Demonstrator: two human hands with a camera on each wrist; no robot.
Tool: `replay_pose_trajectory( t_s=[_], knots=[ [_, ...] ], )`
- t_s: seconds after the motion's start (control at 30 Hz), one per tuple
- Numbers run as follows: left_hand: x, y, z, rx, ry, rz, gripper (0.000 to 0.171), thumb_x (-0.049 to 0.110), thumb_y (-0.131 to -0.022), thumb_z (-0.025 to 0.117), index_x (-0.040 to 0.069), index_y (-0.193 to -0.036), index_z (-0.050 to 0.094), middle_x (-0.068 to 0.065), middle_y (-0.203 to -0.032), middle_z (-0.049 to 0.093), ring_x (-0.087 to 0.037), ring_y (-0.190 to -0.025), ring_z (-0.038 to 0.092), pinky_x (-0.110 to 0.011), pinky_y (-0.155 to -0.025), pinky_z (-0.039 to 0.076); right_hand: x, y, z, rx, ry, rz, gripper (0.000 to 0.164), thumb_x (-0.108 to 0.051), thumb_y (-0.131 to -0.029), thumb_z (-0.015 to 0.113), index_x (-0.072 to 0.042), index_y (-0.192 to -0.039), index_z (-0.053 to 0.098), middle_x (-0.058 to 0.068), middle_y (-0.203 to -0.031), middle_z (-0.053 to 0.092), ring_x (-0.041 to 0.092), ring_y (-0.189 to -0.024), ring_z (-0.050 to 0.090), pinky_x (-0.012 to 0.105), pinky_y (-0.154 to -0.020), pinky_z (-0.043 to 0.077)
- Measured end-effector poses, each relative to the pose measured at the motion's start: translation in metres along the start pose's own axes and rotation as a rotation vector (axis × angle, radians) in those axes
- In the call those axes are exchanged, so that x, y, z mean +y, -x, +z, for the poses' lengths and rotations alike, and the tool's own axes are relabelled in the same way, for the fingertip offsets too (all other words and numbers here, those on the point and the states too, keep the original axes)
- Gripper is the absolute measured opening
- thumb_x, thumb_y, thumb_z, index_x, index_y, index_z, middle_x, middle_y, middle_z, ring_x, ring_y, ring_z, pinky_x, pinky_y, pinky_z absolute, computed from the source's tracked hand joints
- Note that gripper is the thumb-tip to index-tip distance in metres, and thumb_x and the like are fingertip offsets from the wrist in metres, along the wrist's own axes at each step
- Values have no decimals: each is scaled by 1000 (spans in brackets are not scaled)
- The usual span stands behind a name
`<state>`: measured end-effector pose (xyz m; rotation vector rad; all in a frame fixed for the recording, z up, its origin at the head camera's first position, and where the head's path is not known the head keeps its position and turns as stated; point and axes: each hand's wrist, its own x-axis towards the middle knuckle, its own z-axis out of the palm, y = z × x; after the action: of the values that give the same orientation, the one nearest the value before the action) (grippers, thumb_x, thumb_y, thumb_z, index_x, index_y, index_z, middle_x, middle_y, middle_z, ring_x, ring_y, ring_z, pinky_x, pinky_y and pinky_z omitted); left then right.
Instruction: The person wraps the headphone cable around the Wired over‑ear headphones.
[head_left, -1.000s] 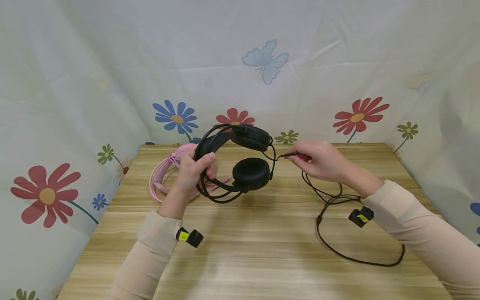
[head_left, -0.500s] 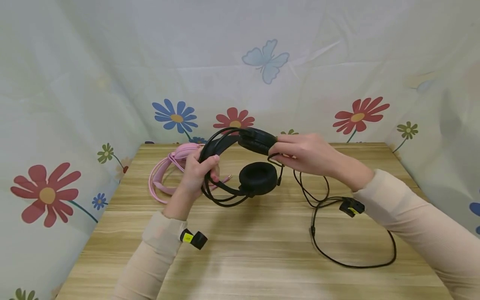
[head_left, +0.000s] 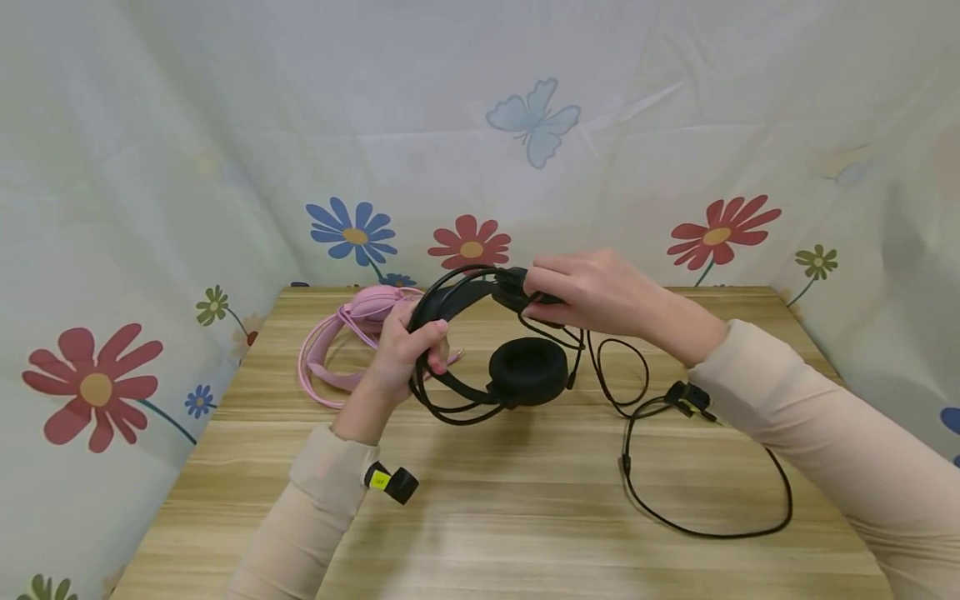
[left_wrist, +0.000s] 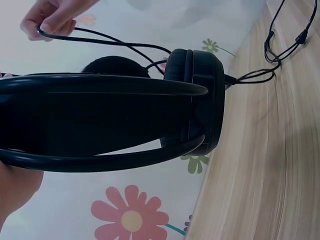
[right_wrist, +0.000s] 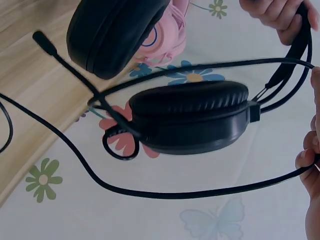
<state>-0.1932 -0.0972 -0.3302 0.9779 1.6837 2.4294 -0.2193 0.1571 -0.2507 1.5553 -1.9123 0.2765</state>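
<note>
When the clock face is centred on the black headset (head_left: 459, 297) as seen from the head view, a pink headset (head_left: 371, 302) is found at nine o'clock, laid on the wooden table (head_left: 487, 517) with its cord bundled round it. A small black camera (head_left: 401, 486) is fixed at the left cuff, at seven o'clock.

Between the pink headset and the ear cups, also at nine o'clock, the headband (left_wrist: 75, 120) is gripped by the left hand (head_left: 409, 343), with the thumb laid over it and the fingers curled round it. The black headset is thereby supported above the middle of the table, with its open side directed toward three o'clock. The upper ear cup (right_wrist: 187, 122) is located near one o'clock, and the lower ear cup (head_left: 528, 371) at four o'clock. A microphone boom (right_wrist: 75, 72) is joined to the upper ear cup.

At two o'clock, just beside the upper ear cup, the black cable (right_wrist: 170, 195) is pinched between the thumb and fingers of the right hand (head_left: 594, 292); a loop is formed below the fingertips. The remaining visible cable is laid in loose loops on the table at four o'clock.
</note>
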Motion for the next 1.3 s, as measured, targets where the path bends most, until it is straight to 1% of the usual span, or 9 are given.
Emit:
replay_pose_trajectory(
  t_s=[0.13,0.3,0.37,0.5,0.67,0.77,1.07,1.2,1.3],
  knots=[
    [0,1,-1,-14,27,10,24,6,-85,49,10,-62,54,6,-44,53,-7,-40,52,-19,-40,39,3,3,-2,14,-6,14,19,-26,-84,66,-11,-85,54,-3,-71,50,8,-50,41,22,-42,31],
    [1,4,-4,24,56,12,15,7,-86,48,9,-73,53,7,-45,51,-6,-40,51,-17,-39,38,2,9,-6,-2,-16,39,27,-38,-92,49,-12,-86,57,-3,-70,50,8,-49,40,22,-41,29],
    [2,3,-5,47,66,23,18,7,-87,47,9,-70,53,7,-45,50,-7,-40,50,-17,-39,39,1,13,-7,-19,-22,49,33,-41,-94,42,-14,-88,59,-3,-71,51,8,-49,40,21,-41,30],
    [5,1,-6,86,105,49,33,5,-88,45,10,-56,52,5,-44,50,-9,-39,48,-18,-41,40,-1,23,-8,-53,-43,70,36,-40,-95,37,-16,-91,63,-3,-74,56,7,-47,41,20,-40,31],
    [9,1,-7,105,188,59,31,4,-87,43,8,-59,55,4,-45,50,-9,-39,48,-19,-41,40,0,34,-5,-69,-53,76,35,-38,-96,37,-17,-91,65,-5,-77,58,5,-46,43,19,-38,29],
    [10,1,-9,80,220,77,32,5,-89,44,7,-60,56,3,-45,52,-9,-40,49,-19,-44,41,0,41,-3,-81,-67,82,35,-39,-95,37,-17,-90,65,-6,-77,59,5,-46,45,18,-39,29],
    [14,-3,-12,101,213,156,40,12,-89,52,10,-49,50,3,-43,51,-9,-38,49,-19,-39,37,2,67,6,-179,-95,124,35,-40,-94,36,-19,-89,63,-8,-78,57,3,-50,46,17,-42,35],
    [16,-4,-12,102,214,176,41,11,-89,52,8,-48,48,2,-43,52,-10,-37,49,-20,-39,38,2,77,12,-213,-91,136,22,-34,-93,46,-20,-88,62,-9,-77,55,2,-50,44,17,-43,36],
    [18,-4,-12,93,236,178,42,10,-89,51,7,-47,47,1,-43,52,-11,-37,48,-20,-39,39,2,84,17,-236,-83,138,21,-33,-93,47,-19,-87,63,-10,-77,55,0,-49,43,17,-43,36]
  ],
)
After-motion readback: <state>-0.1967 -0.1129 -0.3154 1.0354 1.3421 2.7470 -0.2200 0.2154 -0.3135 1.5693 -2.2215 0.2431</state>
